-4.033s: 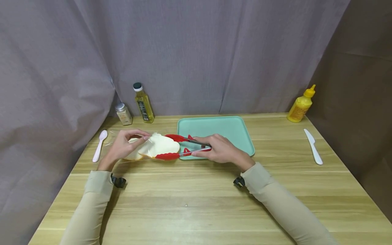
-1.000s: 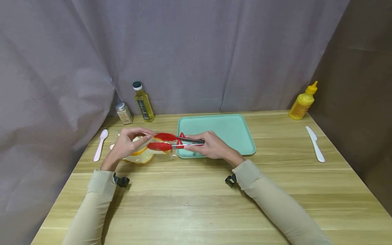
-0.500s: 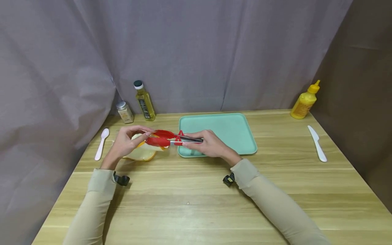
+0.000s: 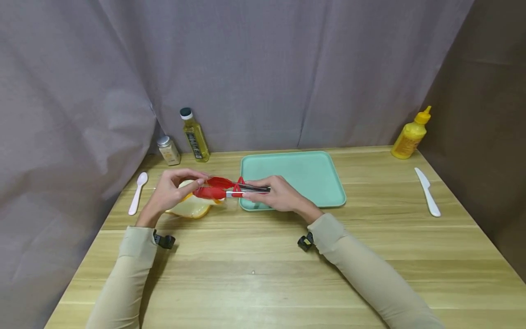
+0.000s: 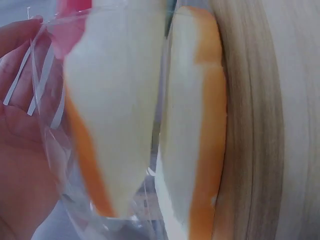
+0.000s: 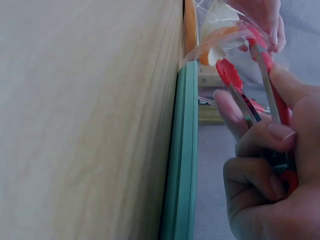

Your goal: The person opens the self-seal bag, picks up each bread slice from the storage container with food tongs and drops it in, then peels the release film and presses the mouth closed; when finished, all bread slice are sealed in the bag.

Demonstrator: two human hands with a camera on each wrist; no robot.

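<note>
My left hand pinches the edge of a clear plastic bag between thumb and fingertips. Inside it, in the left wrist view, one bread slice is raised and tilted, while another bread slice lies lower, by the tabletop. My right hand grips the handles of metal tongs with red scalloped heads. These heads sit at the bag's mouth, next to my left fingertips; one touches the raised slice's upper end in the left wrist view. Whether both heads press on the bread is partly hidden.
A mint-green tray lies just beyond my right hand. A spoon, a shaker jar and an oil bottle stand or lie at left. A yellow squeeze bottle and a white knife are at right.
Over four seconds the tongs moved left and their heads came closer together, and the upper bread slice went from lying flat to tilted up. In the last half second little moved.
</note>
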